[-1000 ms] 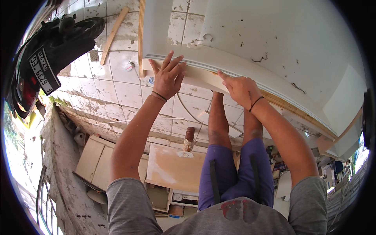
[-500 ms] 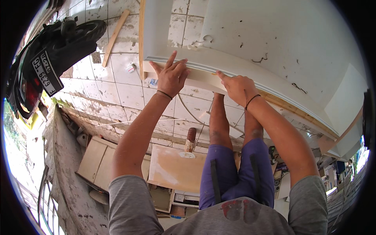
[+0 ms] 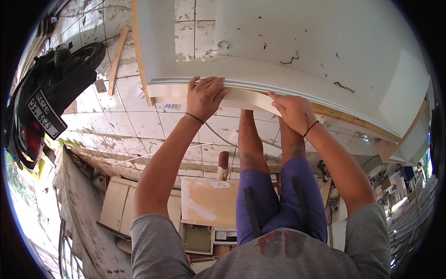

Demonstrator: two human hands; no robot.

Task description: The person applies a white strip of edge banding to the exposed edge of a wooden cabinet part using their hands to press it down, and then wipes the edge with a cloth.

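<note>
Both hands (image 3: 204, 97) — white panel (image 3: 288, 69), motorbike (image 3: 46, 102) nearby

a single head-worn fisheye view looks steeply down from above the person's shoulders, past the grey shirt and blue shorts to the tiled floor (image 3: 139, 125). it sits close to the left hand (image 3: 204, 97) and right hand (image 3: 292, 111), both resting on the near edge of a white panel (image 3: 288, 51) filling the upper frame. straight edges bow near the dark round rim. no second view overlaps it.
</note>
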